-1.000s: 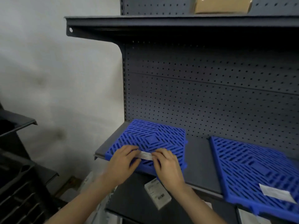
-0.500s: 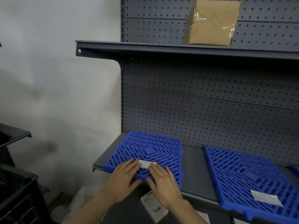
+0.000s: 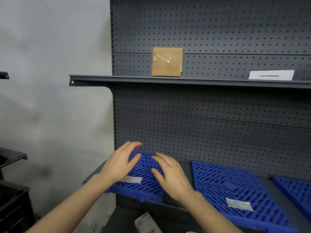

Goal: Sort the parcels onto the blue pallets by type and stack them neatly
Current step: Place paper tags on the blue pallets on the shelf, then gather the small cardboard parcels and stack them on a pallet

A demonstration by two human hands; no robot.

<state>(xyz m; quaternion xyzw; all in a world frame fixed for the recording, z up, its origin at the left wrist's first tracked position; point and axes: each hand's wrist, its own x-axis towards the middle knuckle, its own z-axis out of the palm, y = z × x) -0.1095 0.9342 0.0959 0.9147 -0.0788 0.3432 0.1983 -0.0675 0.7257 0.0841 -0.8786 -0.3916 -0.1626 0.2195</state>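
Both hands are raised over the left pallet (image 3: 146, 174) on the lower shelf (image 3: 185, 167), and neither has a grip on anything. The left hand (image 3: 120, 165) is released, fingers spread and slightly curled, its palm above the pallet's left part; the right hand (image 3: 170, 174) is also released, fingers loosely extended over the pallet's right side. Whether either hand touches the pallet cannot be told, as both are blurred. A small white label (image 3: 132, 179) lies on the pallet near its front edge, just below the left hand. Just beside it to the right sits a second pallet (image 3: 235, 187) with its own white label (image 3: 239, 204), and the corner of a third pallet (image 3: 296, 190) shows at the far right. On the upper shelf (image 3: 168, 80) a brown box (image 3: 167, 62) wrapped in clear tape stands upright against the pegboard (image 3: 218, 123), well apart from a white parcel (image 3: 271, 75) lying farther right. Below the lower shelf, a small white box (image 3: 146, 223) shows at the bottom edge.
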